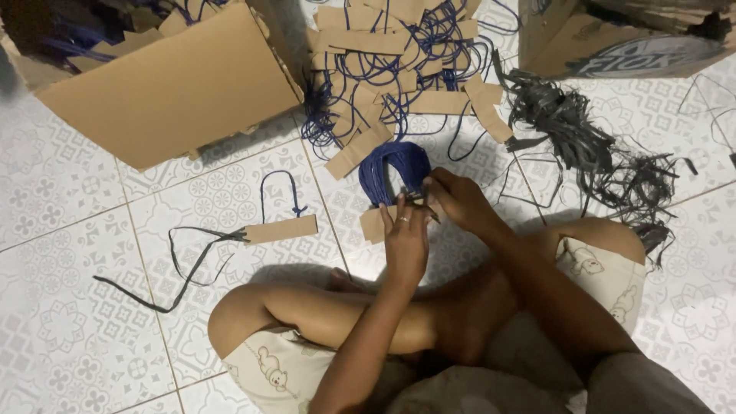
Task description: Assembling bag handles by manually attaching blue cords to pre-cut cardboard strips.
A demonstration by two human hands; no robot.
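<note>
I sit cross-legged on a patterned tile floor. My left hand and my right hand meet over a stack of brown cardboard strips with a thick bundle of blue cord loops arching up from it. Both hands grip the stack at its top edge, fingers closed on the cardboard. A single cardboard strip with one blue cord loop lies flat on the floor to the left, apart from my hands.
A heap of several cardboard strips with tangled blue cords lies ahead. A cardboard box stands at the upper left, another box at the upper right. Black plastic straps pile to the right; one loose black strap lies left.
</note>
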